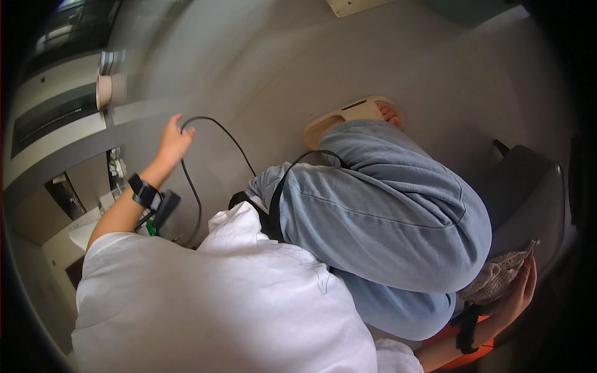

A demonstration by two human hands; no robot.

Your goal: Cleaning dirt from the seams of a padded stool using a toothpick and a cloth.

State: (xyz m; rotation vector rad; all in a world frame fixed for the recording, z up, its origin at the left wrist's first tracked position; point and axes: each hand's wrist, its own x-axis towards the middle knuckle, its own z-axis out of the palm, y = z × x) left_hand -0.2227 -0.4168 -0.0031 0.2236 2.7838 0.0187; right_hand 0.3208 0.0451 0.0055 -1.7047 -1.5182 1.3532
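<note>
one black cable [231, 136] loops through the left hand [173, 143], held between thumb and fingers; the right hand [517, 293] touches a knitted cloth [497, 278] beside the knee [460, 248], grip too hidden to tell.

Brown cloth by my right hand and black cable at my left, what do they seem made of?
The brown cloth: probably woven or knitted fabric, matte, judging by its bumpy texture and soft folds. The black cable: seemingly smooth plastic or rubber outside, since it bends in an even loop.
</note>
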